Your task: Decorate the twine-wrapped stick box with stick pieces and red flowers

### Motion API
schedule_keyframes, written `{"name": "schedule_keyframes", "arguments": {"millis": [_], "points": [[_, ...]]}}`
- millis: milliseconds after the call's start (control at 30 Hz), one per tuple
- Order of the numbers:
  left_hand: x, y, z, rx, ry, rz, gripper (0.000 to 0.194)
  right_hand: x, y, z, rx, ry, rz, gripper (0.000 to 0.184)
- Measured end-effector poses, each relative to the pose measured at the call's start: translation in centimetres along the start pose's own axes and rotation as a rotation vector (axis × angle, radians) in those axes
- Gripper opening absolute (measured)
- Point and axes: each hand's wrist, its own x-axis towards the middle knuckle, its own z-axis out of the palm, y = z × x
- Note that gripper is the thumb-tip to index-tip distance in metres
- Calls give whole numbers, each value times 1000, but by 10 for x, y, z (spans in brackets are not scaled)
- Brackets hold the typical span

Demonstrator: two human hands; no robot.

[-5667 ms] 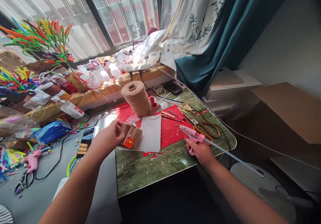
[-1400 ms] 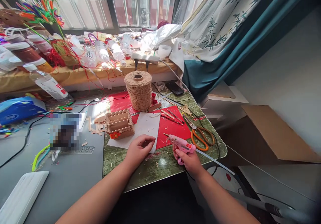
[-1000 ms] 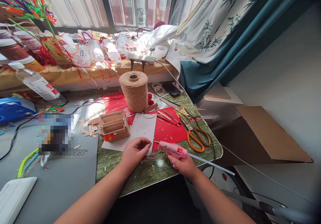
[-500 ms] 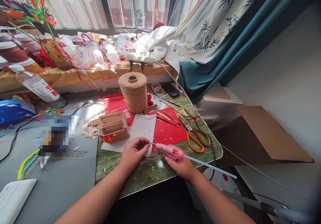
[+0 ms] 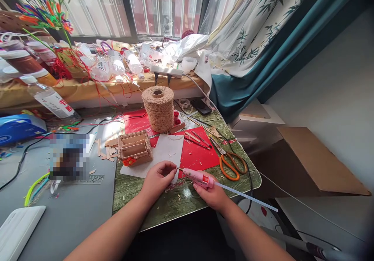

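My right hand (image 5: 212, 193) grips a pink hot glue gun (image 5: 197, 177), its nozzle pointing left and a long glue stick (image 5: 248, 196) sticking out behind. The nozzle tip is at the fingertips of my left hand (image 5: 159, 179), which are pinched together; whatever they hold is too small to make out. Just beyond my left hand, a small wooden box (image 5: 134, 148) with compartments and an orange-red flower (image 5: 129, 162) on its front stands on white paper (image 5: 163, 152). Behind the box is a large spool of jute twine (image 5: 158, 109).
Orange-handled scissors (image 5: 229, 161) lie right of the red paper (image 5: 195, 154), with thin sticks and pencils (image 5: 198, 138) on it. Loose wooden strips (image 5: 108, 150) lie left of the box. A power strip (image 5: 166, 72) and plastic bottles (image 5: 102, 70) crowd the sill. A black phone (image 5: 202, 106) rests at the back.
My left hand has let go of the box, which now stands on the paper, and has come right and nearer. The glue gun has moved left until its nozzle meets my left fingertips.
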Motion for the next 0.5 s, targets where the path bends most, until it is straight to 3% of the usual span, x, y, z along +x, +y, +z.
{"name": "schedule_keyframes", "arguments": {"millis": [500], "points": [[0, -5, 0, 15, 0, 13, 13, 3, -5, 3, 45, -30, -11, 40]]}}
